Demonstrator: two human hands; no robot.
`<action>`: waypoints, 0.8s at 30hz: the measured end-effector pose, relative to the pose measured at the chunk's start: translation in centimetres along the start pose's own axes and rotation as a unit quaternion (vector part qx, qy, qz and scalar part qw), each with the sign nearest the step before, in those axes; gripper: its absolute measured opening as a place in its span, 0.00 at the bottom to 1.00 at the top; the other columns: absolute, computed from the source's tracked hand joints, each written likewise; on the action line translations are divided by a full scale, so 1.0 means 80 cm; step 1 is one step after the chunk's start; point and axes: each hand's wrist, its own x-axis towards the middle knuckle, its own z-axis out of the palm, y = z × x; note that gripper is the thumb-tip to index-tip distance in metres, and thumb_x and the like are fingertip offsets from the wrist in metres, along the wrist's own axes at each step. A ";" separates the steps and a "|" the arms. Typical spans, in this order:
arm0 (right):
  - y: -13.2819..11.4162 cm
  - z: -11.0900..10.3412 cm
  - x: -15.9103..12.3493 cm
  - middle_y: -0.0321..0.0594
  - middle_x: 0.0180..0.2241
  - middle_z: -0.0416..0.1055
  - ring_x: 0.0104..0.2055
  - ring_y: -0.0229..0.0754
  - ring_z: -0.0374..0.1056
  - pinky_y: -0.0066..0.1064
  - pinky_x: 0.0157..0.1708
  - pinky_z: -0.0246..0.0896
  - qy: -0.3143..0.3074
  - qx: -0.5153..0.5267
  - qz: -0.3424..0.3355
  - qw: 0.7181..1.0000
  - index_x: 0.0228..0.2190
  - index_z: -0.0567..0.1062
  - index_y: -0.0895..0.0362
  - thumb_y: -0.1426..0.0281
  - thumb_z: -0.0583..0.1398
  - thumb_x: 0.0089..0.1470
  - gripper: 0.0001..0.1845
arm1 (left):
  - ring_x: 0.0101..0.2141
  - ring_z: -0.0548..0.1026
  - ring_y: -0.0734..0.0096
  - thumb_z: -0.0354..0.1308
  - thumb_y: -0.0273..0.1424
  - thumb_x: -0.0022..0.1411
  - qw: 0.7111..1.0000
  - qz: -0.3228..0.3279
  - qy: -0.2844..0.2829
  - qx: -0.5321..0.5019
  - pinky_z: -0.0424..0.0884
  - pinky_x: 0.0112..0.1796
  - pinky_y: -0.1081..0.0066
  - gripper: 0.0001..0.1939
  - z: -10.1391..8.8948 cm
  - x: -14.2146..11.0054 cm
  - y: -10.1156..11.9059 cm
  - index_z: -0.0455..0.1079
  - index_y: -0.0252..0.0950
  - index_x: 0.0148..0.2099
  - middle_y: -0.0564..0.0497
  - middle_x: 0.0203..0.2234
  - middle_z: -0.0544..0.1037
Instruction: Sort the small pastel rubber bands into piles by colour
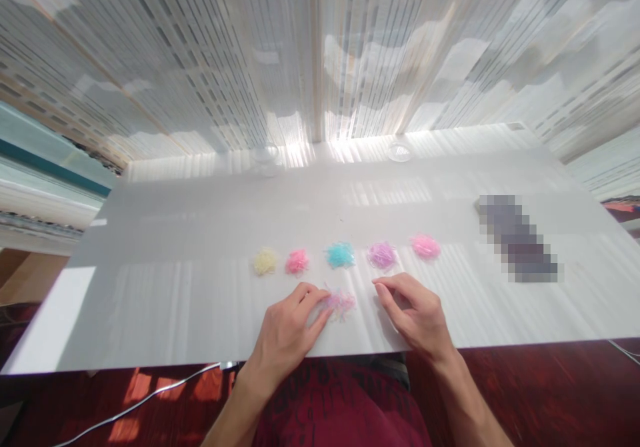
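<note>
A loose mixed heap of pale pink and lilac rubber bands [343, 302] lies on the white table near its front edge. At the heap's left side is my left hand [293, 317], its thumb and forefinger a little apart and touching the edge. My right hand [415, 310] hovers right of the heap with thumb and forefinger pinched; anything between the tips is too small to make out. Behind the hands runs a row of small piles: yellow bands [265, 261], hot pink bands [297, 261], turquoise bands [341, 254], purple bands [383, 255] and light pink bands [425, 246].
A blurred-out dark oblong [517, 237] lies on the table [190, 234] at the right. Two clear round dishes or lids [400, 152] stand at the back, by a striped sheer curtain [320, 54]. A white cable [150, 397] runs below the front edge.
</note>
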 end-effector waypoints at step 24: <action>-0.055 0.053 -0.015 0.40 0.37 0.76 0.37 0.42 0.75 0.33 0.38 0.75 -0.028 0.026 -0.041 0.998 0.48 0.77 0.52 0.69 0.62 0.65 0.09 | 0.24 0.68 0.76 0.59 0.33 0.71 0.973 -0.050 0.062 -0.218 0.69 0.30 0.75 0.06 0.004 -0.005 0.002 0.78 0.41 0.45 0.54 0.34 0.81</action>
